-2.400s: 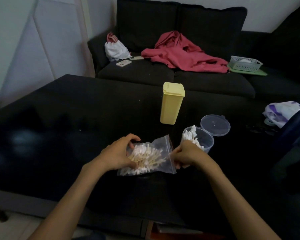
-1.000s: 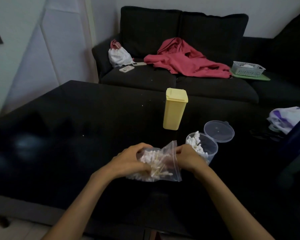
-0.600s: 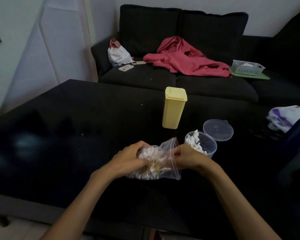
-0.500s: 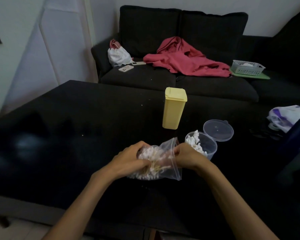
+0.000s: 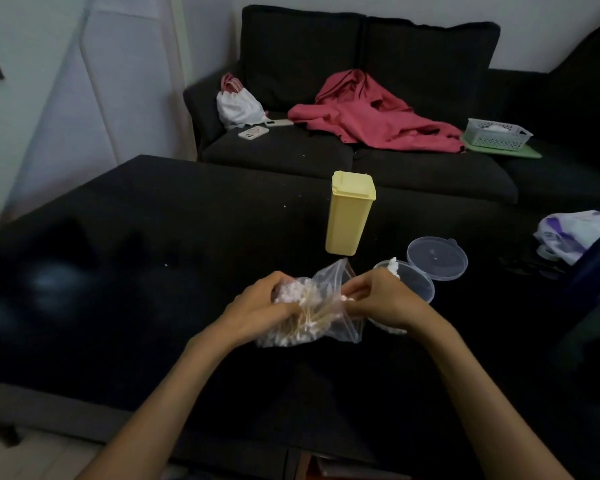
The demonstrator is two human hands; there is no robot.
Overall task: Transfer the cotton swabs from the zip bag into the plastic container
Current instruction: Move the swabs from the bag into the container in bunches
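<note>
Clear plastic crinkles between both hands: the zip bag (image 5: 329,306) lies on the black table (image 5: 153,237), stuffed with cotton swabs (image 5: 302,313). The left hand (image 5: 260,313) curls round the bag's left end, gripping it through the plastic. The right hand (image 5: 378,299) has its fingers curled at the bag's open right end, pinching there; whether they hold swabs or only plastic cannot be told. Just behind and right of the right hand stands the round plastic container (image 5: 416,282), some swabs poking up in it, partly hidden by the knuckles. Its lid (image 5: 437,258) lies just beyond, touching its rim. Farther ahead, between the hands, a yellow box (image 5: 349,216) stands upright.
</note>
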